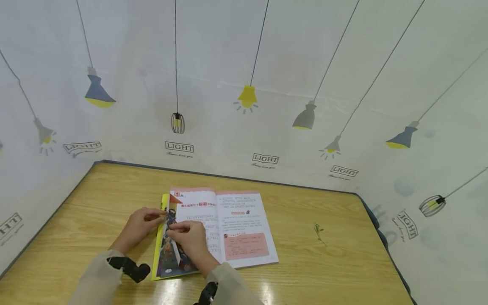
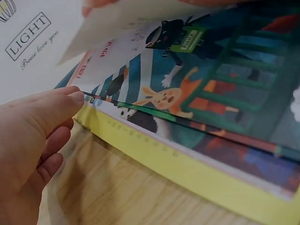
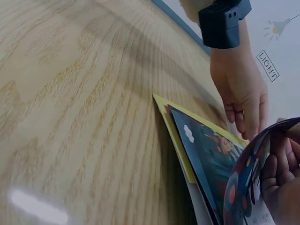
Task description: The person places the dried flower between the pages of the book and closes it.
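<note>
An open illustrated book point(image 1: 248, 220) with a yellow cover edge point(image 1: 156, 258) lies on the wooden table. At its left edge, my left hand point(image 1: 138, 228) pinches the page edges between thumb and forefinger. My right hand point(image 1: 193, 239) holds a lifted page point(image 2: 112, 35) by its edge, over the left half of the book. This page bows upward in the right wrist view, hiding part of the right hand's fingers. Beneath it, the left wrist view shows a colourful picture page point(image 2: 164, 101) with a rabbit and a cat in police dress.
A small green sprig point(image 1: 319, 232) lies on the table point(image 1: 305, 271) right of the book. Behind the table and along its sides hangs a pale sheet point(image 1: 213, 63) printed with lamps. Black wrist cameras point(image 1: 131, 269) sit on both forearms.
</note>
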Tool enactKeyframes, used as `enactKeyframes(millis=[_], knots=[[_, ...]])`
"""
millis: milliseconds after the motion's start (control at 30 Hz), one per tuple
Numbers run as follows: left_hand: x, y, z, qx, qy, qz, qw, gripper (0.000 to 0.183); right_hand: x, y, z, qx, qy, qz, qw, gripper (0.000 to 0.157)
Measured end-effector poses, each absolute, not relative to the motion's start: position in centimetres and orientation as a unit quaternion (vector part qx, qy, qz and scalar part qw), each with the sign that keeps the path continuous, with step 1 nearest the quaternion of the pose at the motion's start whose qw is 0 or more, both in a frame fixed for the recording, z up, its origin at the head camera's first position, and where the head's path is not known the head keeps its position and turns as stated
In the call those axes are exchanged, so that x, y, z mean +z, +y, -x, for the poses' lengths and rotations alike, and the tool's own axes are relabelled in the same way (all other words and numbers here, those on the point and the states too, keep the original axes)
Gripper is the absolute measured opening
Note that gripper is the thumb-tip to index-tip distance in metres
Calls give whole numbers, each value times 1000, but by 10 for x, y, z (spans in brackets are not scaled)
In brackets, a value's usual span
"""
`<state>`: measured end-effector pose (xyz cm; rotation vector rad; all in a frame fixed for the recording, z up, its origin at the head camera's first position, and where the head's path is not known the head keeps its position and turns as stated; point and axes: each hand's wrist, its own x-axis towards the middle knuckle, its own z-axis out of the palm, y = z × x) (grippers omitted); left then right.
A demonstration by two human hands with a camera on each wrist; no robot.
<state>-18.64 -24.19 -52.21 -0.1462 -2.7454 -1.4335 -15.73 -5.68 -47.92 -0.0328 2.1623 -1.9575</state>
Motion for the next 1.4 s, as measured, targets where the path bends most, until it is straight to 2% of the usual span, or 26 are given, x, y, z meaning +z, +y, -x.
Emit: enactKeyframes(millis=[233,433,567,1033,1400], knots=[[-511,-239,190,-481,-876,32,22,31,-491,-59,159,-654,748,-8,114,8],[-512,-233,194,-498,-867,33,7,33,-503,-62,159,-627,774,3,84,5],[-521,-230,197,-499,-865,53,0,30,-507,-65,157,-621,779,2,81,6],[-526,-222,194,-452,-888,75,25,20,-520,-70,152,-601,797,37,56,5],[-527,-224,192,-424,-903,55,43,23,-516,-63,156,-616,778,79,98,12]])
